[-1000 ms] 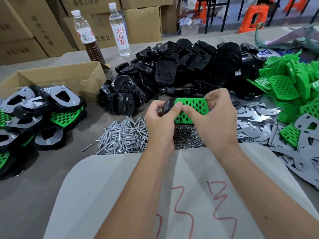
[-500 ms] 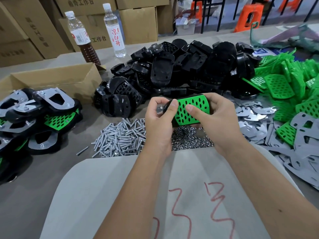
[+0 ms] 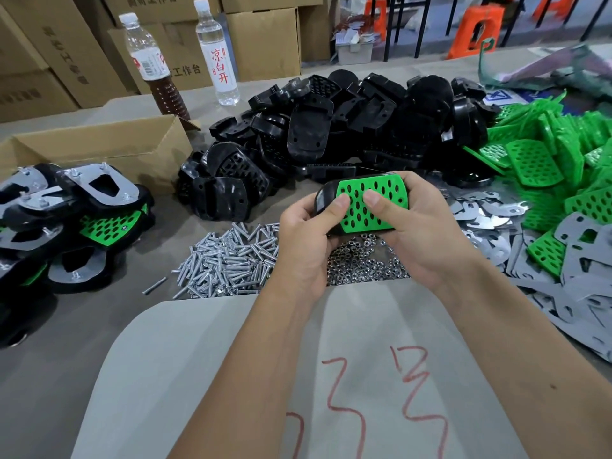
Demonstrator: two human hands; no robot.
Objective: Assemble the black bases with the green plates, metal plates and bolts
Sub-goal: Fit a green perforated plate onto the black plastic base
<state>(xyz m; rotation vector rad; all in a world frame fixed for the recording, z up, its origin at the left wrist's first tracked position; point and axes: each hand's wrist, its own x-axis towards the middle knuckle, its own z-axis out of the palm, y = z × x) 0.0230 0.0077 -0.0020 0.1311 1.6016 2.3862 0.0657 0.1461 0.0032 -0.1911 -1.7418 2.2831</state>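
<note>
A green perforated plate (image 3: 377,193) lies on top of a black base (image 3: 323,197), and I hold the pair above the table between both hands. My left hand (image 3: 306,240) grips the left end, thumb on the green plate. My right hand (image 3: 417,233) grips the right end, its thumb pressing the plate's middle. Below them lie a heap of silver bolts (image 3: 228,260) and a heap of nuts (image 3: 364,263). Loose black bases (image 3: 331,134) are piled behind, green plates (image 3: 556,157) at the right, grey metal plates (image 3: 543,260) beneath those.
Finished assemblies (image 3: 76,213) are stacked at the left beside an open cardboard box (image 3: 109,144). Two bottles (image 3: 217,51) stand at the back before more boxes. A pale sheet with red marks (image 3: 331,376) covers the near table.
The green plate has turned more face-up toward me on the base, and both thumbs have moved onto its top. The view has shifted slightly.
</note>
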